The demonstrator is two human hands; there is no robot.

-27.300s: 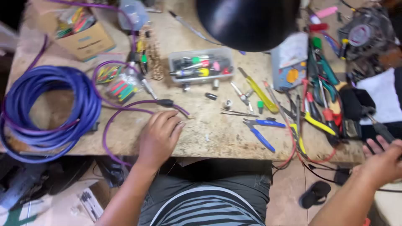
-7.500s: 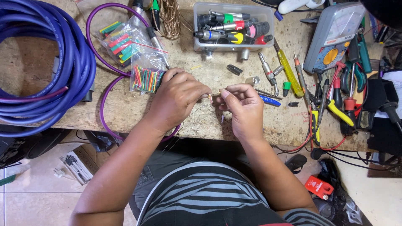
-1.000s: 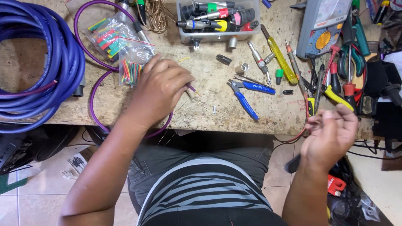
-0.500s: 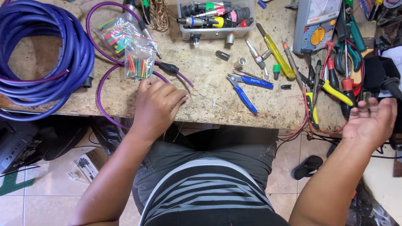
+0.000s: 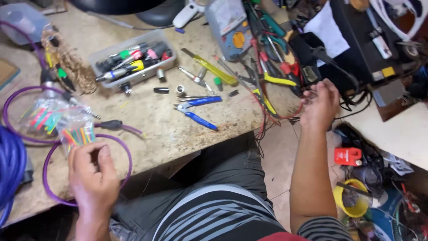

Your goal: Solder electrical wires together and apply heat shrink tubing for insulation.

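My left hand hovers over the near left edge of the workbench, fingers curled in with the thumb up, and nothing shows in it. It lies over a loop of purple cable, just below a clear bag of coloured tubing pieces. My right hand reaches past the bench's right end towards a tangle of red wires and black cables. Its back faces me with fingers bent; what they touch is hidden.
Blue-handled pliers, a yellow-handled screwdriver, a clear tray of screwdrivers and a grey meter lie on the bench. A blue cable coil sits far left. Below right are a red box and a yellow tub.
The view swung right. My right hand rose from an open palm beside the bench to the wires at the bench's right end. My left hand lifted off the benchtop and curled.
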